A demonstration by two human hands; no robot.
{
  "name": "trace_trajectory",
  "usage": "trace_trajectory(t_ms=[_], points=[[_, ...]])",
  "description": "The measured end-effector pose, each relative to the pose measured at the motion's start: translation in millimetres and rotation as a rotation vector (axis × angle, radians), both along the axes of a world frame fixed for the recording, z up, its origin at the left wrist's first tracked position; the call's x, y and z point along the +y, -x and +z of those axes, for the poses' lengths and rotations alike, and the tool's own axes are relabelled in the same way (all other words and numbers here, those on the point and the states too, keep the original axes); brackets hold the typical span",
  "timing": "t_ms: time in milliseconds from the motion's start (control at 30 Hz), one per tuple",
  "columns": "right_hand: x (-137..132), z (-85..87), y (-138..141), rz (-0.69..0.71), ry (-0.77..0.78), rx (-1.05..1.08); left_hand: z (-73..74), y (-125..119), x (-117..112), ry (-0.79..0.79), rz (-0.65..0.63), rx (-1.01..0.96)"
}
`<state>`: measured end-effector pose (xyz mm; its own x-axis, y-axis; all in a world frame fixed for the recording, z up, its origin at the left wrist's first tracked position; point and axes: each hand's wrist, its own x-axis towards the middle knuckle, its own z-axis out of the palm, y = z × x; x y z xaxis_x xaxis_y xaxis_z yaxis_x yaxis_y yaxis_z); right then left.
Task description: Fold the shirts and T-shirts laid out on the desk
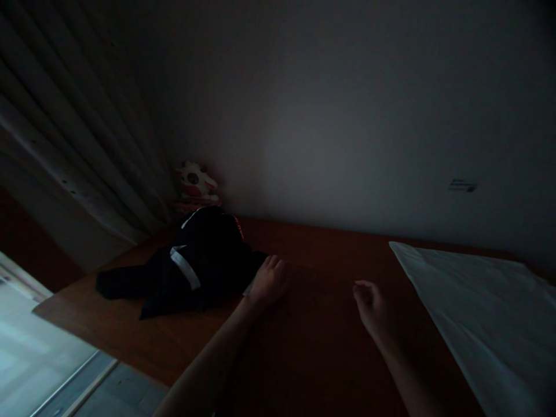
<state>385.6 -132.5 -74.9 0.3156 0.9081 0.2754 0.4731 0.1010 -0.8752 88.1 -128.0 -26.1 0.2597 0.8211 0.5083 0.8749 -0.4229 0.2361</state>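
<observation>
A bunched black garment (pixel 217 255) with white stripes and a little red trim lies on the left part of the wooden table (pixel 321 341). At its right edge is my left hand (pixel 270 281), back upward, with curled fingers closed on the dark cloth; the fingertips are partly hidden. My right hand (pixel 372 304) hovers at or just above the tabletop, apart from the garment. Its fingers and thumb curl together into a loose ring, and nothing shows inside. The scene is dim, so fine detail is hard to make out.
A white cloth (pixel 490 313) spreads over the table's right side. In the back left corner sits a cow plush toy (pixel 195 180), behind the garment. A pale curtain (pixel 82 133) hangs at left, and a grey wall (pixel 330 116) borders the table's back.
</observation>
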Motion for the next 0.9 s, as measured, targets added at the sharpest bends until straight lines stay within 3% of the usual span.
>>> trace_trajectory(t_ms=[67,267,333,433,533,700,800,900], points=[[1,-0.6,1,0.006,0.012,0.007,22.9,16,2,-0.058,0.121,0.040],[0,-0.3,1,0.048,0.022,0.015,114.1,84,14,-0.065,0.511,0.223],[0,-0.1,1,0.058,0.033,0.023,132.4,106,18,0.002,0.624,0.262],[-1,1.1,1,0.072,0.027,0.028,142.7,131,20,0.147,0.684,0.291],[-3,3.9,2,0.083,0.024,0.005,145.7,144,19,0.101,0.655,0.189],[-4,6.6,3,0.085,0.016,0.014,166.3,134,23,-0.279,0.593,-0.283],[-3,6.2,6,0.091,0.008,0.089,178.8,99,21,-0.448,0.341,-0.451],[-4,6.4,9,0.115,-0.041,0.223,174.6,47,10,-0.405,-0.064,-0.477]])
